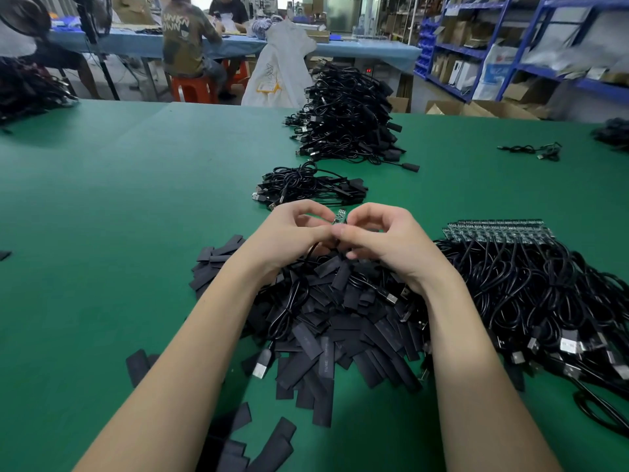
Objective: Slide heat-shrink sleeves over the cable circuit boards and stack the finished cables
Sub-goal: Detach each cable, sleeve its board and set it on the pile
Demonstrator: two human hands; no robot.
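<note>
Both hands meet above the sleeve heap (340,321). Left hand (292,233) and right hand (384,240) pinch one cable's circuit board (340,215), fingers curled tight around it; its bare tip pokes up between the fingertips. Whether a sleeve is already started on it, cannot tell (fingers hide the lower part). Best practice, I judge: hold the board steady, square the sleeve mouth, push straight. The small finished stack (306,187) lies just beyond, and unsleeved cables (531,267) lie to the right.

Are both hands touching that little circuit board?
Touching. The head view shows left hand and right hand pinching the board between their fingertips.
</note>
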